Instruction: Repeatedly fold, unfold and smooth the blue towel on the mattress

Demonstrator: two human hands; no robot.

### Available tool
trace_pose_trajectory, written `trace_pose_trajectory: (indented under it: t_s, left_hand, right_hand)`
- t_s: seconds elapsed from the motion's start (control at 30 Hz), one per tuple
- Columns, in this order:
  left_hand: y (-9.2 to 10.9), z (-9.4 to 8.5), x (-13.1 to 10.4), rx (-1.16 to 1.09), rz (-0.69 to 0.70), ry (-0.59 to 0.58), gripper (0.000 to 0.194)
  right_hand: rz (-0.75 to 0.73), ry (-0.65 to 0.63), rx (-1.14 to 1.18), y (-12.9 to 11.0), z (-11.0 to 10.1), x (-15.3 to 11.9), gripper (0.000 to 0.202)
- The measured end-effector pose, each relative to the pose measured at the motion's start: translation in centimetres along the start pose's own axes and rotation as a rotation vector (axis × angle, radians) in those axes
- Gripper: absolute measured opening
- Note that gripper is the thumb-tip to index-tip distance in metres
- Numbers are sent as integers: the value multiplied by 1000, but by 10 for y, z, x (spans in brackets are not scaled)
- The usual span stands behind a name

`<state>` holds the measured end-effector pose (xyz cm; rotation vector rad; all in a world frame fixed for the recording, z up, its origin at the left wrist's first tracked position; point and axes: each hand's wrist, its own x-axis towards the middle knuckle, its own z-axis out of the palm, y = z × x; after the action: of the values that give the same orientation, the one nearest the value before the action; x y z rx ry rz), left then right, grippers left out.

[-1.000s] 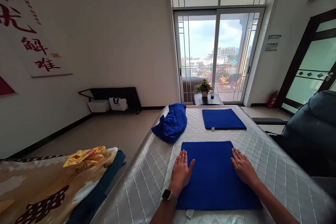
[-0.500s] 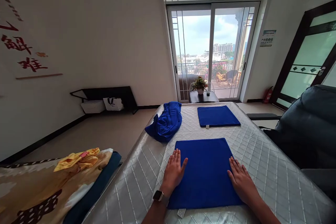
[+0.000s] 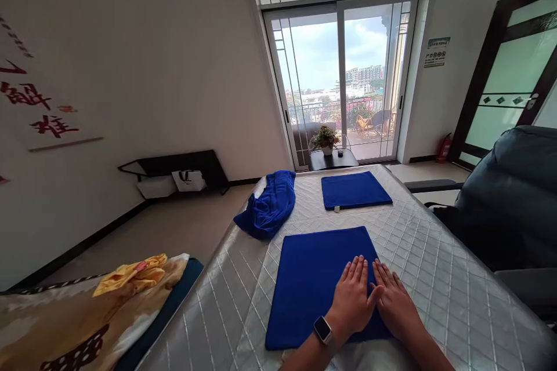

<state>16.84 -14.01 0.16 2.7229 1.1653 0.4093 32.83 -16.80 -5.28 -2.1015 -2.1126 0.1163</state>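
My camera shows a yellow cloth [image 3: 133, 275] on a brown cover [image 3: 56, 322], far left of my hands. Ahead and left, a bunched blue cloth [image 3: 270, 203] sits on the silver mattress [image 3: 413, 261]. The near blue cloth [image 3: 307, 275] is under my left hand [image 3: 354, 299], which lies flat, gripping nothing. A far blue cloth [image 3: 357, 189] is ahead of it. My right hand [image 3: 397, 304], flat and empty too, is just beside it, at the near blue cloth's right edge.

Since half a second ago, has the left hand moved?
Yes, rightward: the left hand crossed the near blue cloth, from left edge to right side.
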Motion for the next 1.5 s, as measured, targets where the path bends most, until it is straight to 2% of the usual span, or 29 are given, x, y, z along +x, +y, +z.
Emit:
trace_pose_trajectory:
  t_s: [0.07, 0.13, 0.23, 0.37, 0.53, 0.73, 0.9, 1.03, 1.17, 1.3, 1.5]
  left_hand:
    - [10, 8, 7, -23, -11, -8, 68]
    - [12, 13, 8, -33, -35, -11, 69]
    - [3, 14, 2, -16, -82, -15, 69]
    - [-17, 8, -16, 54, -128, -10, 70]
    - [-51, -6, -48, 97, -210, -41, 72]
    - [-95, -16, -100, 164, -318, -34, 73]
    - [-117, -21, -142, 162, -422, 8, 74]
    - [-120, -21, -159, 157, -442, 43, 74]
    - [-118, -20, -161, 138, -455, 47, 75]
    - [-121, -16, -160, 121, -456, 39, 76]
    - [-124, -10, -160, 133, -443, 86, 73]
  right_hand:
    - [-15, 8, -15, 1, 3, -1, 60]
    - [-14, 7, -25, 2, 5, -1, 59]
    - [-7, 12, -15, 2, 6, 0, 60]
    - [19, 1, 16, 0, 2, 1, 63]
    - [24, 8, 55, -2, -1, -1, 64]
    - [3, 45, 40, 3, 9, -2, 65]
    - [-7, 59, 43, 6, 13, -3, 65]
    - [-11, 56, 34, 6, 9, -3, 64]
    - [-19, 53, 24, 7, 8, -5, 64]
    - [-14, 83, 21, 8, 16, -21, 65]
    - [-6, 71, 10, 11, 29, -49, 65]
